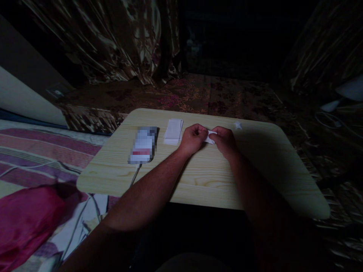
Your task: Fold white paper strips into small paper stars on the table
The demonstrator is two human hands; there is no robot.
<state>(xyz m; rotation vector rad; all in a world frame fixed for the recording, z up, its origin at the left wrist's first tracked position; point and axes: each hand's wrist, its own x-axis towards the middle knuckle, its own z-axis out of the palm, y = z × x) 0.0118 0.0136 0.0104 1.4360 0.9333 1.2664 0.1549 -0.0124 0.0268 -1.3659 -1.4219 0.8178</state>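
Note:
Over the middle of the small wooden table (204, 177), my left hand (194, 138) and my right hand (225, 139) are close together. Between them is a small piece of white paper (210, 138), pinched by the thumb and fingers of each hand. Part of the paper is hidden behind the fingers. Just left of my left hand lies a stack of white paper slips (173, 130), slightly fanned at the edges. A small crumpled or folded white paper piece (238, 125) rests beyond my right hand, near the table's far edge.
A phone (142, 145) with a blurred-out screen lies on the left of the table, its cable (135, 175) running off the near edge. Striped bedding (51, 147) and a pink cloth (31, 219) are at left. Patterned curtains (136, 41) hang behind.

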